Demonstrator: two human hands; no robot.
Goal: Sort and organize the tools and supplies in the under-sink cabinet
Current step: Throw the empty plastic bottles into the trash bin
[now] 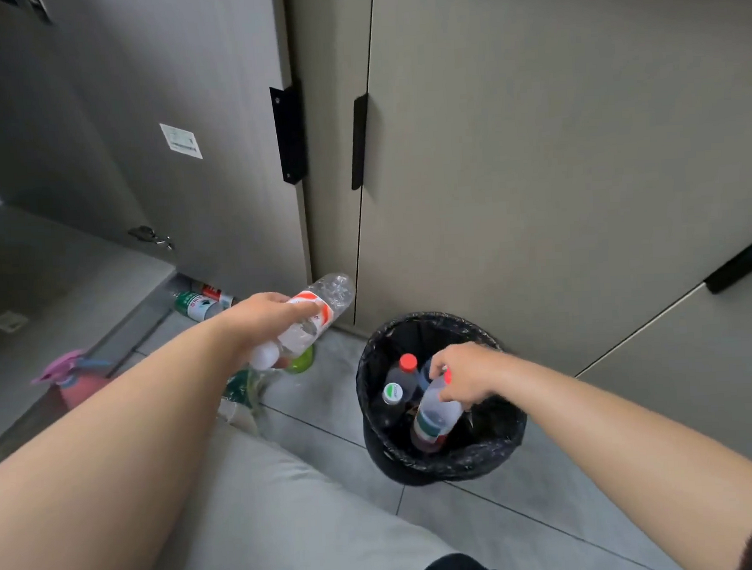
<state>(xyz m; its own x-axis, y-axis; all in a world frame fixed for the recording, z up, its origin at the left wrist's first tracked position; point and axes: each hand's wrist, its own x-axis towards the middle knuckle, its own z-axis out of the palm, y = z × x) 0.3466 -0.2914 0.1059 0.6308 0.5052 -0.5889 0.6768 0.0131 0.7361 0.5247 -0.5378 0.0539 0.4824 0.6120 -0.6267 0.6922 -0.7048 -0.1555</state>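
Your left hand [271, 320] grips a clear bottle [325, 302] near the bin [445, 470]. Your right hand [466, 376] pinches a second bottle [435, 416] by the neck inside it. The bin looks crowded, so a dropped bottle could bounce onto the hard grey floor [486, 518]. Cabinet doors [533, 167] stand just behind.

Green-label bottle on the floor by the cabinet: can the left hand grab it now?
Probably not yet: the left hand grips a clear bottle. The green-label bottle lies close by and seems unblocked.
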